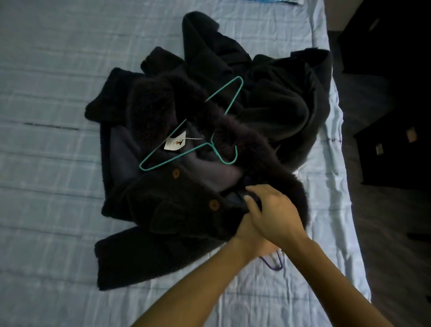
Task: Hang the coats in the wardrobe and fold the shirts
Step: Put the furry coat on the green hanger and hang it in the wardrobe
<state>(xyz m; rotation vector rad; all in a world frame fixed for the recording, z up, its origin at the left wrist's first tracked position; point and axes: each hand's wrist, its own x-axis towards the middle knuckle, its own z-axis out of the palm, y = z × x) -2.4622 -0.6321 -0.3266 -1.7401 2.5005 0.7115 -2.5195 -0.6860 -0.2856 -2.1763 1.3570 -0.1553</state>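
A dark fuzzy coat [163, 210] with orange buttons and a fur collar lies crumpled on the bed [58, 93]. A second dark coat [279, 105] is heaped behind it to the right. A teal wire hanger [234, 97] lies loose on top of the pile, beside a white tag [175, 144]. My right hand [275, 210] grips the front coat's inner edge near the collar, thumb and fingers curled on the fabric. My left hand [245, 235] sits under the right one, its fingers hidden. Part of a purple hanger [276, 266] pokes out below both hands.
The light blue checked sheet covers the bed, whose right edge runs down the frame. Dark furniture [391, 151] stands on the dim floor [384, 233] to the right. A blue item [275, 1] shows at the top edge.
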